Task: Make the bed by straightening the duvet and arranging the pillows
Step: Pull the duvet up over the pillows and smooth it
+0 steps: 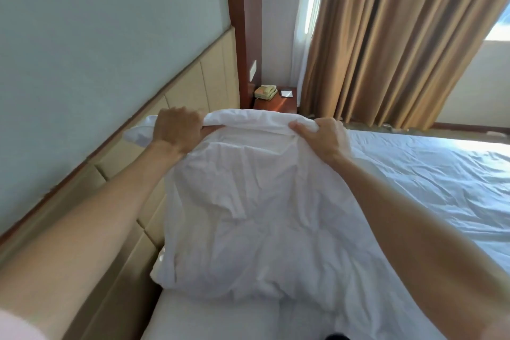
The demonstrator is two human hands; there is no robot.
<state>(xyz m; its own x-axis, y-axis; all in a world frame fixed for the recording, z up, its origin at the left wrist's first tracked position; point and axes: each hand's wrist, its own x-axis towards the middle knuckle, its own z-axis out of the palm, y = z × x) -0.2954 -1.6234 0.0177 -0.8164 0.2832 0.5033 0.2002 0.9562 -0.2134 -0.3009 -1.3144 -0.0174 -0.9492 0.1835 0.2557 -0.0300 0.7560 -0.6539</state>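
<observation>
White pillow (248, 201) on bed (430, 174), far edge gripped by left hand (176, 130) and right hand (323, 138), beige headboard (190, 88) beside

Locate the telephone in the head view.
The beige telephone sits on the wooden nightstand at upper centre, just beyond the pillow both hands grip, between the padded headboard and the tan curtain.

One pillow (248, 201), two hands, one telephone (265, 91), one curtain (400, 36)

Pale wall (82, 22), padded headboard (190, 85), tan curtains (400, 36), wooden nightstand (278, 104)
</observation>
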